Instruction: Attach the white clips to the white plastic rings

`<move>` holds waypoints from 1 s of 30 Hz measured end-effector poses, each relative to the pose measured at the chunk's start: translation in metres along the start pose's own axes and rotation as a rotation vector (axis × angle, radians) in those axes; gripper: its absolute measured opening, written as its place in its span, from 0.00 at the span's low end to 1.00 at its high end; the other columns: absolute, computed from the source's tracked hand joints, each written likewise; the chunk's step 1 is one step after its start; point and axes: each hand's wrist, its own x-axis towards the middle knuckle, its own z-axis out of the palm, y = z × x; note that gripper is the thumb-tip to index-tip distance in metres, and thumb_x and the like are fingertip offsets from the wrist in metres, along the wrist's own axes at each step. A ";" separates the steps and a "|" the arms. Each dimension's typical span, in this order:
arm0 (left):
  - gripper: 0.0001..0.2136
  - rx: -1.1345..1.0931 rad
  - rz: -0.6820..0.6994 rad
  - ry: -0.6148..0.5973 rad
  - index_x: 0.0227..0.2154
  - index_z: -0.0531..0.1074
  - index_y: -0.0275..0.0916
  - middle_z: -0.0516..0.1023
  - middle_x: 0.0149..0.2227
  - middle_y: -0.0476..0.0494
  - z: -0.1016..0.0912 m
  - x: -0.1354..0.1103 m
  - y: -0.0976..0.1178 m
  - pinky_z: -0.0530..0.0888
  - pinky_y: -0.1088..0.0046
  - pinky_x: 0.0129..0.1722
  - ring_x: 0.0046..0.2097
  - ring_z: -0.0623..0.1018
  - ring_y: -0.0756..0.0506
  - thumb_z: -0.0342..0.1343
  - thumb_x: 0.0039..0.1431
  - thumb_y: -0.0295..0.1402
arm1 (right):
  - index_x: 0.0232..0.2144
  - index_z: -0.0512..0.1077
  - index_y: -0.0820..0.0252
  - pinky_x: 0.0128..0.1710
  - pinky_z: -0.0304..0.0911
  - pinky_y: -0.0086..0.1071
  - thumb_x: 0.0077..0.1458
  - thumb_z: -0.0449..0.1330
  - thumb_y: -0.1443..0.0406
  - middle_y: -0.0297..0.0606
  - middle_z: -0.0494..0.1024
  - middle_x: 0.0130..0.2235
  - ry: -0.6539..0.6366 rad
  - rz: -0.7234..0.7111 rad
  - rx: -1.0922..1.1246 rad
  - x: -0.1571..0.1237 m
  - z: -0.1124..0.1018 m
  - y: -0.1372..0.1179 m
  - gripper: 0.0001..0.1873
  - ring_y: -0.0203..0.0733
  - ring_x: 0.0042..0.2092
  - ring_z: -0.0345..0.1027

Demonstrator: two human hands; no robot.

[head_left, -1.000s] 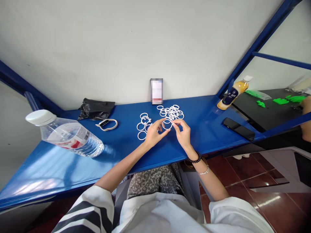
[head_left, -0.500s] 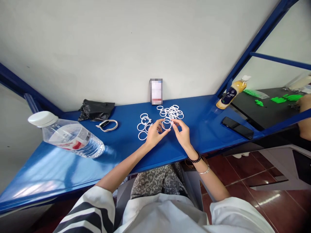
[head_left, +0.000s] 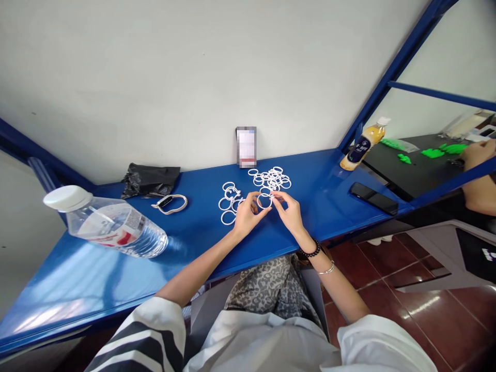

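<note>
Between my two hands a thin white ring (head_left: 264,207) is held just above the blue table. My left hand (head_left: 248,212) pinches its left side with thumb and fingers. On the ring's right side, my right hand (head_left: 287,208) closes its fingertips near a small bump on the rim, too small to make out. Behind my hands lies a heap of several similar white rings (head_left: 273,180). A smaller group of white rings (head_left: 228,217) rests left of my left hand, partly hidden by it.
A phone (head_left: 246,147) leans on the wall. Leftward are a black plastic bag (head_left: 152,179), a watch (head_left: 170,203) and a large water bottle (head_left: 116,225). At right stand a juice bottle (head_left: 363,144) and a dark phone (head_left: 372,198). Another person's arm (head_left: 480,170) shows beyond the frame.
The camera view has shifted slightly. My hands keep hold of the same ring with almost no movement. At far right, the other person's arm and hand show more.
</note>
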 end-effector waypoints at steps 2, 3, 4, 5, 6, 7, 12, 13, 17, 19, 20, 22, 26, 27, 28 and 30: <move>0.22 -0.003 -0.008 0.003 0.45 0.66 0.40 0.70 0.26 0.55 0.001 0.000 0.000 0.68 0.79 0.25 0.23 0.68 0.54 0.64 0.51 0.43 | 0.43 0.75 0.56 0.43 0.71 0.37 0.62 0.54 0.60 0.41 0.81 0.44 -0.015 0.015 -0.009 -0.001 0.000 0.001 0.12 0.44 0.42 0.76; 0.22 -0.004 -0.010 0.006 0.45 0.66 0.39 0.70 0.26 0.55 0.001 0.000 0.000 0.67 0.79 0.25 0.23 0.68 0.54 0.64 0.51 0.43 | 0.43 0.75 0.56 0.43 0.71 0.37 0.62 0.54 0.60 0.41 0.81 0.44 -0.020 0.023 -0.013 -0.001 0.000 0.001 0.13 0.44 0.42 0.76; 0.22 -0.002 -0.011 0.009 0.44 0.66 0.39 0.70 0.26 0.55 0.001 0.000 0.001 0.67 0.79 0.25 0.23 0.68 0.54 0.64 0.51 0.44 | 0.44 0.75 0.56 0.43 0.70 0.37 0.62 0.54 0.59 0.41 0.81 0.44 -0.023 0.031 -0.016 -0.001 0.000 0.002 0.13 0.44 0.42 0.76; 0.22 0.002 -0.011 0.012 0.43 0.66 0.39 0.70 0.25 0.55 0.001 0.000 0.001 0.67 0.78 0.24 0.23 0.68 0.54 0.64 0.50 0.44 | 0.44 0.74 0.56 0.42 0.70 0.37 0.62 0.54 0.59 0.41 0.81 0.43 -0.026 0.042 -0.018 -0.001 0.000 0.001 0.14 0.44 0.42 0.76; 0.22 0.007 -0.011 0.015 0.42 0.66 0.39 0.70 0.25 0.55 0.001 0.000 0.001 0.67 0.78 0.24 0.23 0.68 0.53 0.64 0.50 0.45 | 0.44 0.74 0.56 0.42 0.70 0.36 0.62 0.54 0.58 0.41 0.81 0.43 -0.030 0.054 -0.018 -0.001 0.000 0.001 0.14 0.44 0.41 0.76; 0.22 0.014 -0.012 0.018 0.41 0.67 0.39 0.70 0.25 0.55 0.001 0.000 0.001 0.67 0.78 0.24 0.23 0.68 0.53 0.65 0.50 0.45 | 0.43 0.74 0.57 0.41 0.70 0.36 0.62 0.54 0.58 0.41 0.81 0.42 -0.036 0.069 -0.016 -0.001 0.000 0.000 0.14 0.44 0.40 0.76; 0.21 0.050 -0.020 0.037 0.35 0.65 0.39 0.69 0.24 0.55 0.001 -0.001 0.003 0.66 0.78 0.24 0.23 0.68 0.53 0.65 0.48 0.47 | 0.33 0.76 0.58 0.38 0.70 0.35 0.62 0.53 0.55 0.38 0.81 0.31 -0.123 0.114 0.041 -0.001 0.000 -0.008 0.16 0.43 0.33 0.76; 0.20 0.056 -0.020 0.042 0.34 0.65 0.39 0.69 0.24 0.55 0.001 -0.001 0.003 0.66 0.78 0.24 0.23 0.68 0.53 0.65 0.48 0.48 | 0.32 0.76 0.58 0.37 0.70 0.35 0.61 0.54 0.55 0.38 0.81 0.31 -0.124 0.118 0.055 -0.001 0.000 -0.009 0.16 0.43 0.32 0.75; 0.20 0.052 -0.005 0.037 0.35 0.65 0.39 0.69 0.24 0.55 0.001 0.000 0.004 0.66 0.77 0.24 0.23 0.68 0.53 0.64 0.49 0.48 | 0.31 0.75 0.59 0.37 0.71 0.35 0.58 0.57 0.56 0.37 0.80 0.29 -0.094 0.143 0.127 -0.001 0.001 -0.007 0.14 0.43 0.32 0.75; 0.18 0.037 0.038 0.018 0.35 0.66 0.39 0.70 0.24 0.54 0.002 0.000 0.003 0.68 0.77 0.25 0.23 0.69 0.53 0.62 0.52 0.47 | 0.31 0.75 0.59 0.38 0.71 0.35 0.57 0.57 0.56 0.38 0.80 0.30 -0.071 0.150 0.154 -0.001 0.001 -0.003 0.13 0.43 0.33 0.75; 0.16 0.028 0.067 0.009 0.35 0.67 0.39 0.71 0.25 0.53 0.002 0.000 0.003 0.68 0.77 0.25 0.23 0.70 0.53 0.60 0.55 0.46 | 0.32 0.75 0.59 0.37 0.71 0.35 0.57 0.57 0.58 0.38 0.81 0.31 -0.059 0.155 0.165 -0.002 0.001 -0.001 0.12 0.43 0.33 0.75; 0.12 0.004 0.121 -0.006 0.37 0.68 0.39 0.72 0.26 0.52 0.002 0.000 0.004 0.70 0.77 0.27 0.24 0.71 0.53 0.56 0.60 0.43 | 0.36 0.77 0.59 0.36 0.71 0.34 0.57 0.56 0.60 0.37 0.80 0.31 -0.064 0.182 0.205 -0.002 0.001 0.002 0.12 0.42 0.32 0.75; 0.11 -0.052 0.130 -0.038 0.41 0.68 0.39 0.74 0.27 0.51 0.003 0.000 0.007 0.71 0.77 0.28 0.25 0.73 0.53 0.54 0.62 0.41 | 0.37 0.78 0.59 0.28 0.67 0.31 0.57 0.55 0.61 0.33 0.75 0.21 -0.101 0.224 0.189 -0.002 0.001 0.002 0.13 0.39 0.24 0.70; 0.12 -0.067 0.117 -0.048 0.41 0.68 0.39 0.74 0.27 0.51 0.003 -0.001 0.009 0.71 0.77 0.29 0.25 0.73 0.53 0.54 0.62 0.41 | 0.36 0.78 0.59 0.26 0.66 0.30 0.57 0.55 0.62 0.32 0.74 0.21 -0.097 0.233 0.176 -0.002 0.001 0.002 0.13 0.38 0.23 0.69; 0.12 -0.082 0.100 -0.058 0.41 0.68 0.39 0.74 0.27 0.51 0.003 -0.001 0.010 0.72 0.77 0.29 0.25 0.73 0.52 0.54 0.62 0.41 | 0.36 0.78 0.59 0.25 0.64 0.30 0.56 0.55 0.62 0.32 0.74 0.20 -0.089 0.242 0.164 -0.001 0.001 0.001 0.12 0.38 0.22 0.68; 0.12 -0.112 0.070 -0.079 0.41 0.68 0.39 0.74 0.26 0.51 0.003 -0.001 0.011 0.72 0.77 0.29 0.25 0.74 0.52 0.54 0.62 0.41 | 0.35 0.78 0.59 0.22 0.63 0.29 0.55 0.55 0.63 0.32 0.73 0.19 -0.068 0.261 0.149 -0.001 0.000 0.000 0.12 0.37 0.21 0.67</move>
